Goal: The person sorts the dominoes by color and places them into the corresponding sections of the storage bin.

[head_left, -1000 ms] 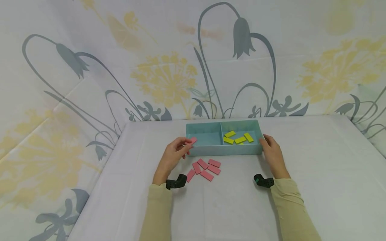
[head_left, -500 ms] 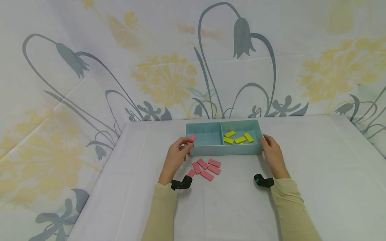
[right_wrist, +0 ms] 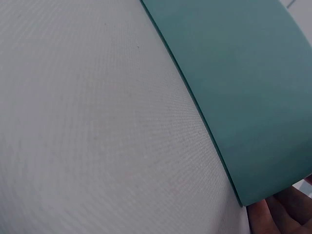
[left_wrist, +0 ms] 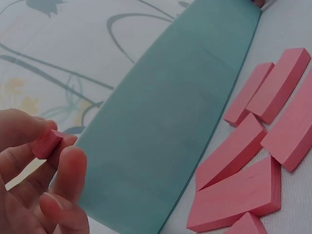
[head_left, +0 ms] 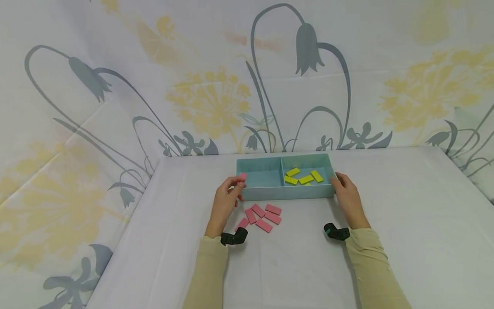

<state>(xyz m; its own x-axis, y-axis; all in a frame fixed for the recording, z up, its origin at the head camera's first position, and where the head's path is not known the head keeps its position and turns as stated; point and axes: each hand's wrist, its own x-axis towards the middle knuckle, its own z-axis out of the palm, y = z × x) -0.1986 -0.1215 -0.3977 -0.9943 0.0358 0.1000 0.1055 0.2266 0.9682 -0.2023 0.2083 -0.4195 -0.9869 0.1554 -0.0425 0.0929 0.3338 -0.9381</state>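
My left hand (head_left: 224,204) pinches a pink wooden block (left_wrist: 47,144) between thumb and fingers, at the front left corner of a teal two-compartment box (head_left: 287,193). In the head view, that block overlaps the box's left rim. With its fingers round the right end and thumb at the front right corner, my right hand (head_left: 348,199) grips the box. The right wrist view shows its fingers (right_wrist: 285,212) beneath the box's corner. Several yellow blocks (head_left: 306,179) lie in the right compartment; bare floor shows in the left one (head_left: 264,174).
Several loose pink blocks (head_left: 264,225) lie in a cluster on the white cloth (head_left: 285,266) in front of the box. Behind the box rises a flower-printed fabric backdrop (head_left: 216,51). A black wrist camera (head_left: 234,236) sits near the loose blocks.
My left forearm has shifted slightly right, and the pinched pink block has turned from lying slanted to standing more upright in my fingers. My right hand keeps its grip on the box.
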